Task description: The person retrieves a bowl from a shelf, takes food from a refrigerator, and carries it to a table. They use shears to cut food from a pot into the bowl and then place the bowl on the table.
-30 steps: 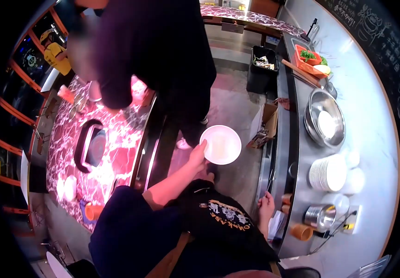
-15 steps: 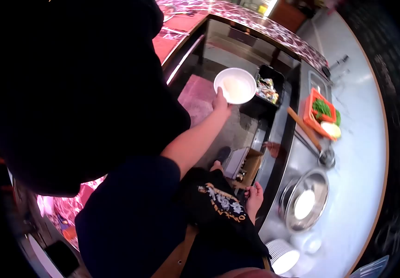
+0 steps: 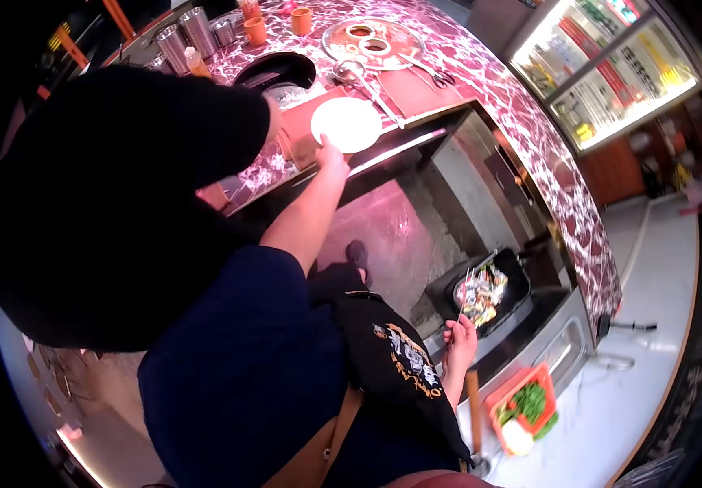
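Observation:
A round white bowl is in my left hand, whose fingers grip its near rim. It is held up at the edge of the marbled counter; glare hides what is inside. My right hand is low in front of my apron, its fingers closed on a thin metal utensil that points away from me. The utensil's kind is too small to make out. Beyond that hand stands a black bin with crumpled wrappers and scraps in it.
A person in black stands close on my left. The marbled counter carries a round tray, a black pan, a ladle, scissors and cups. An orange basket of greens sits on the right worktop.
My view has turned left and forward toward the marbled counter. The bowl has moved from above the floor to the counter's edge. My right hand has come up near the bin.

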`<state>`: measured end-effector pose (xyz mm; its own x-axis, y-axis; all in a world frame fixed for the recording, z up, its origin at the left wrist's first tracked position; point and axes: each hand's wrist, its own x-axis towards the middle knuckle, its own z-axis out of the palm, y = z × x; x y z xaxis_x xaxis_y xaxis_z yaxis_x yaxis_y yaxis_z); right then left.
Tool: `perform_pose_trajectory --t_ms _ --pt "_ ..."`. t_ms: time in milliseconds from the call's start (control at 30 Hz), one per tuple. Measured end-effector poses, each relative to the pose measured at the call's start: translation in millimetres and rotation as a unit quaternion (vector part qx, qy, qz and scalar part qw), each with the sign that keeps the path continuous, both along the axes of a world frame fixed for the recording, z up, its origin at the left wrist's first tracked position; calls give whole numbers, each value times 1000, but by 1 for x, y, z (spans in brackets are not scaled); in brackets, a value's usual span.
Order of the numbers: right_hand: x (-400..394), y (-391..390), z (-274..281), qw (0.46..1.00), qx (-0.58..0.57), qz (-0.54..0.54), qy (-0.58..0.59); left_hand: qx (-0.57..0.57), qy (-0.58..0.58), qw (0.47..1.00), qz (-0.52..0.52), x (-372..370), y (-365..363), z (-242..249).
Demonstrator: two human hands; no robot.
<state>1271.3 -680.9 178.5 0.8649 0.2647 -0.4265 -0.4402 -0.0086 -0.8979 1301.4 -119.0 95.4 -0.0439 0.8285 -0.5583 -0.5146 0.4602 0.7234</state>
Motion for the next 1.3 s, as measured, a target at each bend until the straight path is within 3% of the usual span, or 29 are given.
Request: perform_pose_trajectory --t_ms 67,100,133,200,333,400,533,567,633,733,800,900,933,967,1000,1033,1067,1133,1200,1233,1300 --pt "63 44 -8 998 -19 56 -18 24 23 999 28 7 38 -10" --pt "94 71 -12 997 -18 77 -18 34 43 998 37 11 65 -37" --pt "122 97 -14 994 -19 108 -25 48 -18 998 35 12 77 -46" --pt "171 167 -12 991 22 134 13 39 -52 997 36 10 61 -15" --pt "240 302 10 944 -2 330 1 -19 4 1000 -14 -1 53 -30" --pt "260 359 13 910 15 414 -13 -142 -17 989 -33 -4 20 -9" --pt "274 453 14 826 27 563 -3 -8 54 950 -306 42 -31 89" --pt "275 471 11 794 38 606 -30 -17 52 954 -294 57 -32 83" --pt "282 500 9 743 48 667 -28 124 45 933 -336 86 -24 70" --pt "317 538 -2 665 72 743 -29 84 60 962 -254 113 -11 71" --pt "370 564 9 606 39 719 -339 4 73 985 -157 137 -6 84" --pt "480 622 -11 644 -144 567 -493 42 128 988 -73 152 -8 100" --pt "519 640 -17 623 -225 519 -541 36 142 988 -44 152 -10 95" --pt "556 656 -23 639 -210 574 -467 52 214 975 -27 144 -15 85" --pt "580 667 -35 567 -285 570 -522 61 287 956 -14 131 -22 71" --pt "605 677 -57 556 -260 588 -528 55 456 887 -54 106 -28 44" --pt "619 682 -77 545 -239 601 -533 15 397 917 -32 100 -29 64" --pt "617 691 -63 461 -322 615 -553 -74 494 866 -15 80 -26 76" --pt "625 705 -72 451 -334 635 -531 -80 497 862 -61 58 -13 103" --pt "626 710 -73 444 -330 641 -533 -62 549 827 -103 44 -6 103" --pt "632 720 -78 443 -320 651 -526 -106 510 843 -133 22 13 110"
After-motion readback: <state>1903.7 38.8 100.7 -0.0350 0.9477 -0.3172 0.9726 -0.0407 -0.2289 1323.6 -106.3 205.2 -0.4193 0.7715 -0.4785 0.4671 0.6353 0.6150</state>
